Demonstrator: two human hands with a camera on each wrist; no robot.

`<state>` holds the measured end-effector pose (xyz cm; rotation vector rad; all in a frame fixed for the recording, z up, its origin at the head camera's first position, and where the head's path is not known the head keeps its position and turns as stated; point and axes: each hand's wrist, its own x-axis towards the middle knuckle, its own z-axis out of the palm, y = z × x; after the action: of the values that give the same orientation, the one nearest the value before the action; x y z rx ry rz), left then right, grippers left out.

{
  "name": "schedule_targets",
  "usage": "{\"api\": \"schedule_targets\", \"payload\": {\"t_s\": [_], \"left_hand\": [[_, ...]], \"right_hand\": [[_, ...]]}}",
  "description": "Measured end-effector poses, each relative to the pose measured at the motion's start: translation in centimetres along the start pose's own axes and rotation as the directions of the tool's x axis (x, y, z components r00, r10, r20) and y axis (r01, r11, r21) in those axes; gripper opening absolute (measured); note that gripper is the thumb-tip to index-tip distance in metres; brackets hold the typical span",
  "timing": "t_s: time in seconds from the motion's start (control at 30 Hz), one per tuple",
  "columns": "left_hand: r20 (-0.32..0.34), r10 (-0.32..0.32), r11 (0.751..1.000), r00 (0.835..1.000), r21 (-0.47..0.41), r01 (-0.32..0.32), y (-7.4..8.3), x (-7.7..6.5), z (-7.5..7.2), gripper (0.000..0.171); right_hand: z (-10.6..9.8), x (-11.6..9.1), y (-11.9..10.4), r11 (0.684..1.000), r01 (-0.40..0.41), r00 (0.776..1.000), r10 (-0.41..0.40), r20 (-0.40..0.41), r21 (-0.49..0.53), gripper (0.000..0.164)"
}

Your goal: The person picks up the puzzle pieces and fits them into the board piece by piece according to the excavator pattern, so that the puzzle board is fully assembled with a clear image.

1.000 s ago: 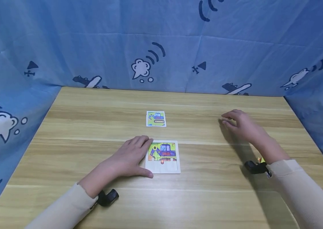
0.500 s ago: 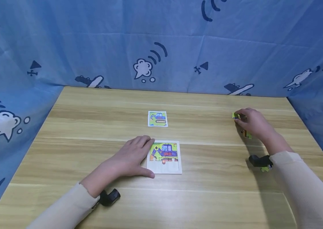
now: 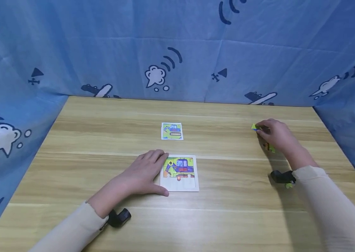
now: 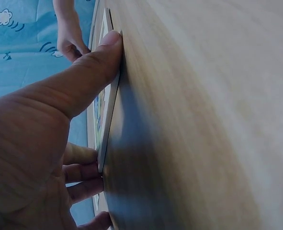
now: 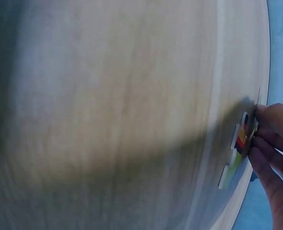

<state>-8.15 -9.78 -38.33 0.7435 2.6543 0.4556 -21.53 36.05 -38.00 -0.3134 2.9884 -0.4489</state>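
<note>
In the head view, my left hand rests along the left edge of a square jigsaw board. Its thumb lies at the front corner and its fingertips at the back corner, as the left wrist view also shows. The board's upper part carries a digger picture; its lower part is bare white. Far to the right, my right hand pinches a small yellow-green puzzle piece between thumb and fingertips. Below that hand lies another puzzle piece, green with red and dark markings, partly hidden in the head view.
A small picture card with a digger lies behind the board. One more green puzzle piece shows beside the right wrist camera. Blue patterned cloth hangs round the back and sides of the wooden table.
My right hand has moved to the right and its fingertips have come onto the yellow-green puzzle piece, which has shifted slightly left in the last half second. My left hand stays on the board.
</note>
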Motion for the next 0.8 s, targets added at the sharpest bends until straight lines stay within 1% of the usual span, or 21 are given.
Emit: {"api": "schedule_targets", "payload": {"t_s": [0.3, 0.53, 0.67, 0.8], "left_hand": [[-0.005, 0.006, 1.000, 1.000, -0.001, -0.006, -0.2, -0.1, -0.1, 0.119], [-0.001, 0.008, 1.000, 1.000, 0.003, -0.008, -0.1, -0.1, 0.0, 0.119], [-0.001, 0.006, 1.000, 1.000, 0.002, -0.006, -0.1, -0.1, 0.1, 0.120], [-0.003, 0.000, 1.000, 1.000, 0.000, 0.000, -0.1, -0.1, 0.0, 0.120]], "right_hand": [[0.3, 0.4, -0.3, 1.000, -0.003, 1.000, 0.003, -0.025, -0.017, 0.033], [0.5, 0.0, -0.3, 1.000, -0.011, 1.000, 0.011, -0.027, -0.005, 0.034], [0.3, -0.2, -0.6, 1.000, 0.013, 0.999, -0.012, -0.039, 0.005, 0.033], [-0.4, -0.4, -1.1, 0.998, 0.050, 0.997, -0.047, -0.065, 0.037, 0.034]]}}
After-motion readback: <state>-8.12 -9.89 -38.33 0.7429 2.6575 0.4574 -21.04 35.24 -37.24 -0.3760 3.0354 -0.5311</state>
